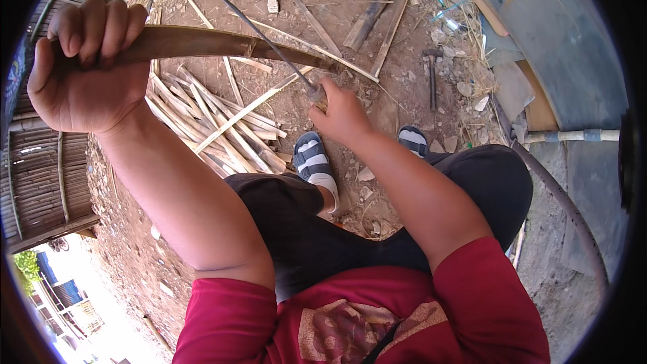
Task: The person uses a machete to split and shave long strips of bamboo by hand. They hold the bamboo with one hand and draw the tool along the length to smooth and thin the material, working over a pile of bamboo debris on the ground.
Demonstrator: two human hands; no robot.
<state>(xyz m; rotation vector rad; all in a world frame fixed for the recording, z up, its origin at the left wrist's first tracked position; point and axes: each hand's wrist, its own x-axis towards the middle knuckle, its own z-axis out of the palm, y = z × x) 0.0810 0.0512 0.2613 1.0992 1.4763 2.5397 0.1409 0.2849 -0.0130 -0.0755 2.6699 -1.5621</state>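
My left hand [91, 71] is raised at the upper left, its fingers wrapped round one end of a long brown bamboo strip [195, 42]. The strip curves across to the right and its far end points down toward the ground. Near the middle, my right hand [340, 111] is closed on the handle of a long thin knife [283, 54]. Its dark blade slants up and to the left, crossing the strip close to the strip's far end. Whether blade and strip touch I cannot tell.
A pile of split pale strips [216, 121] lies on the dirt ground at left. A hammer [433, 77] lies at right, with longer wooden poles [377, 7] farther off. Grey sheets [559, 40] and a dark curved pipe [559, 195] line the right side; a woven bamboo wall [47, 175] stands left.
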